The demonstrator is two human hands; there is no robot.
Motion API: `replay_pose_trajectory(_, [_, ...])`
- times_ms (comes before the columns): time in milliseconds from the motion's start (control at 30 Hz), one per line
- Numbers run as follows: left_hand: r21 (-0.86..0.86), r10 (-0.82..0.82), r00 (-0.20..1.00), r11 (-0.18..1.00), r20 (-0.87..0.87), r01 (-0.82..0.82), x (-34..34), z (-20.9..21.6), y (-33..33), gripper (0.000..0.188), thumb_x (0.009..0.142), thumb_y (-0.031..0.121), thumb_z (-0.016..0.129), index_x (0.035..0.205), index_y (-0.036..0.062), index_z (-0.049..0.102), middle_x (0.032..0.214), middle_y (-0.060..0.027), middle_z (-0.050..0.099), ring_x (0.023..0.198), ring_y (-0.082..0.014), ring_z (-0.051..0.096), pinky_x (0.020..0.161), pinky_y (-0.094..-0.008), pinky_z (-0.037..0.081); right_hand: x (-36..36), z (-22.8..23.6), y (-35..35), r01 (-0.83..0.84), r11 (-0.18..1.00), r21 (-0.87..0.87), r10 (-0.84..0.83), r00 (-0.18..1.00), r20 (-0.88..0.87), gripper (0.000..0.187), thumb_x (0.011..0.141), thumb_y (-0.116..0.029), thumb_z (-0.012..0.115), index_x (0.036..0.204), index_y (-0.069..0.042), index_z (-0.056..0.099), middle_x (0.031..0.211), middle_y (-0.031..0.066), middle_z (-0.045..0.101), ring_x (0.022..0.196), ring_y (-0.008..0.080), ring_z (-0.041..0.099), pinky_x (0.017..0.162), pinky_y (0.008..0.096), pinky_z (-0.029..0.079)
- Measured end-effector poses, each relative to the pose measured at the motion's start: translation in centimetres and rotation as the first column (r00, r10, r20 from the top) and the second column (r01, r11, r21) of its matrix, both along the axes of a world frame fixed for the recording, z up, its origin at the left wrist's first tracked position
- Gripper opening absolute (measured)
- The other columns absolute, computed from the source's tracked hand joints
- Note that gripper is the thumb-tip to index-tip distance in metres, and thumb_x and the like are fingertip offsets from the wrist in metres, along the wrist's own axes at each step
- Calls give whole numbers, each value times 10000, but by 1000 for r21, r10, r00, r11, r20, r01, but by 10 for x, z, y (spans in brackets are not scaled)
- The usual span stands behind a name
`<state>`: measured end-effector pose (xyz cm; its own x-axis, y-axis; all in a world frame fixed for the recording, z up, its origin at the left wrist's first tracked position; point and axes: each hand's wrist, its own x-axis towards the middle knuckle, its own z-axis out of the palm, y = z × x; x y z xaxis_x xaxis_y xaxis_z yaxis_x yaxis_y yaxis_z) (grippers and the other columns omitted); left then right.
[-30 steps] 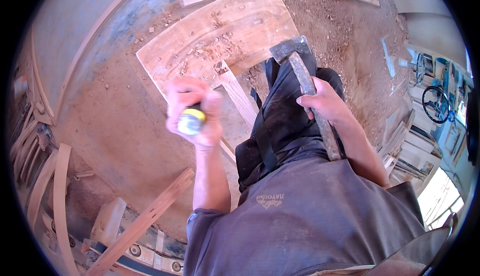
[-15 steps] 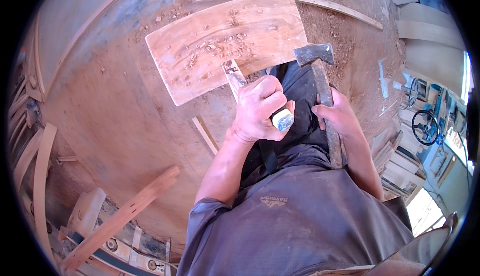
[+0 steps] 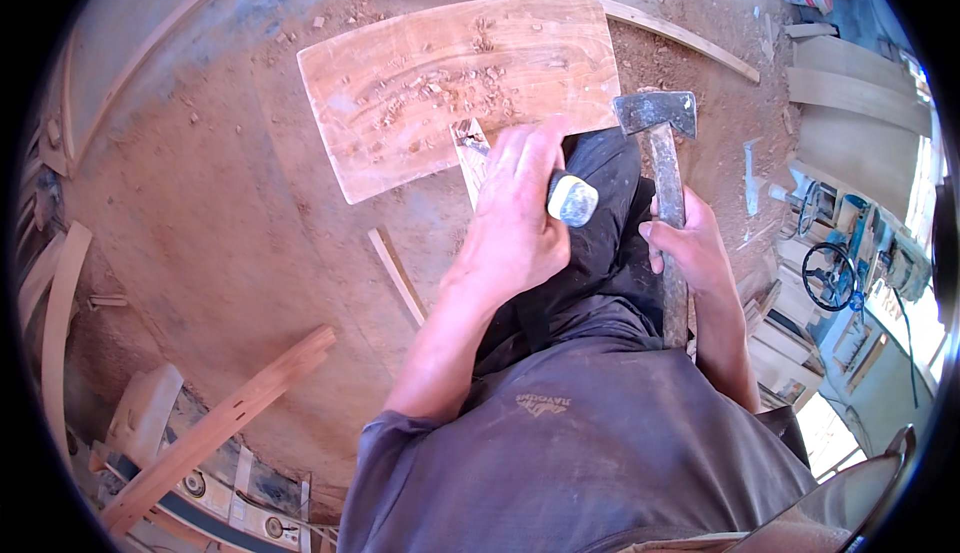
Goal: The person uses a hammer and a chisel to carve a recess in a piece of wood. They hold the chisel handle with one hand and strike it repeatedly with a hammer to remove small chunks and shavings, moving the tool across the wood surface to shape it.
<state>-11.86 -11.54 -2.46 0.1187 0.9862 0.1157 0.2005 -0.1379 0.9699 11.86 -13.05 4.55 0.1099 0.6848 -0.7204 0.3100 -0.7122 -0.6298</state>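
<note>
My left hand (image 3: 515, 208) is closed round a chisel, its fingers straighter than a full fist. The pale, worn handle end (image 3: 573, 201) sticks out toward me; the blade is mostly hidden. Just beyond the fingers, a narrow wood piece (image 3: 468, 158) with a chipped, dark cut-out lies under this hand and over the near edge of a wide board (image 3: 370, 103). Wood chips (image 3: 450, 83) are scattered on the board. My right hand (image 3: 695, 238) grips a hatchet (image 3: 668, 178) by its wooden handle. The dark metal head points up and away, right of the board.
A long wooden strip (image 3: 690, 41) lies behind the board. A short stick (image 3: 398, 278) rests on the dusty floor (image 3: 240, 223) at left. Nearer, a mortised beam (image 3: 230, 413) slants across. Curved pieces (image 3: 60, 323) stand far left; a machine with a black handwheel (image 3: 830, 275) is at right.
My left hand's fingers have straightened from a tight fist on the chisel, and the handle end has risen slightly. The hatchet has shifted a little right, still in my right hand.
</note>
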Motion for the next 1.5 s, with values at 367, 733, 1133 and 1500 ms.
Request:
replay_pose_trajectory(367, [233,271,961,933,47,-274,-2,5,27,410,696,48,888,1041,33,667,917,-109,607,790,-302,608,693,-398,503,-6,-8,7,-51,998,-23,51,999,-11,261,845,-29,720,1018,-22,525,730,43,581,515,128,570,472,278,460])
replay_pose_trajectory(733, [275,312,928,891,206,-360,28,-17,-5,347,674,68,927,791,78,601,700,-75,575,641,-266,584,587,-366,465,-10,-5,10,-62,998,-25,62,998,25,254,843,-39,729,1002,-23,532,731,42,582,515,128,573,469,279,460])
replay_pose_trajectory(1133, [381,359,904,821,233,-424,29,-33,1,299,709,-57,845,761,68,578,676,-64,578,584,-234,577,526,-335,458,-25,22,7,-54,989,136,28,983,183,281,867,-32,728,1073,-7,538,728,28,585,529,103,573,489,251,456])
replay_pose_trajectory(1500, [325,419,875,815,242,-481,43,-27,22,331,704,-5,824,648,98,515,634,-67,508,554,-264,538,489,-387,412,-32,27,-28,-579,497,646,240,807,540,221,890,24,640,1099,0,571,863,156,649,696,293,649,669,399,513])
